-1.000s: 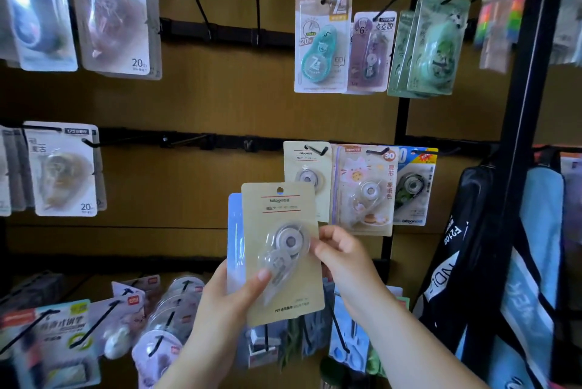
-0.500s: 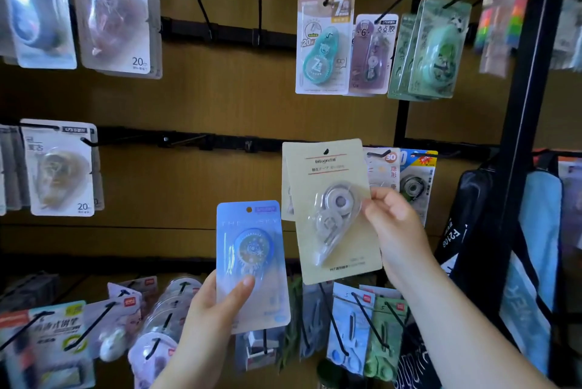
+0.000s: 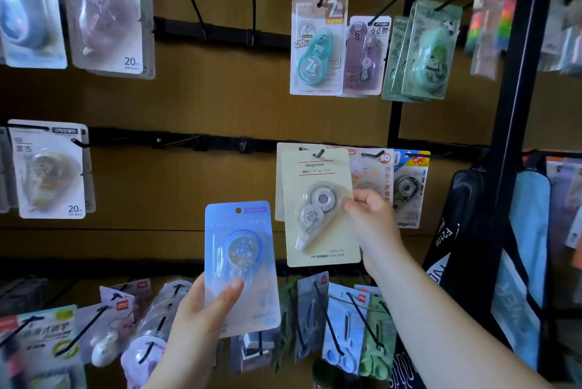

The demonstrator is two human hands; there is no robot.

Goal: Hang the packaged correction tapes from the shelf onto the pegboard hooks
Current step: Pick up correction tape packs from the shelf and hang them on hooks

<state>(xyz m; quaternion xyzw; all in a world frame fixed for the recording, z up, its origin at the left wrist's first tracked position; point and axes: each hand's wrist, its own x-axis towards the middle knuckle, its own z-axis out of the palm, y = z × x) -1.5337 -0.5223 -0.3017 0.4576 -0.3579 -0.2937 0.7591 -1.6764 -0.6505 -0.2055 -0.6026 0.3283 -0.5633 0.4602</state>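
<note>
we are pinching the cream cardboard pack with a clear round correction tape [image 3: 319, 209] by its right edge, the thumb and fingers of our right hand [image 3: 371, 218] closing on the plastic blister. we are holding it low and at the side because this is leaving the top hole free for the black metal hook [image 3: 318, 154]. the hook tip is showing at that hole, so we are judging that the pack is sitting at the tip, in the middle row of the brown wooden pegboard [image 3: 204, 98]. another cream pack of the same kind [image 3: 280, 180] is hanging just behind it, so we are probably putting like with like.

our left hand [image 3: 201, 319] is gripping the pale blue pack with a blue and gold correction tape [image 3: 241, 265], the thumb pressing on the front and the fingers hidden behind. we are holding it lower and to the left, nearer to us, upright with its round hole [image 3: 238, 210] on top, ready for its own hook. the next move is asking us to slide the cream pack far along the hook before letting go, otherwise it may be slipping off.
</note>
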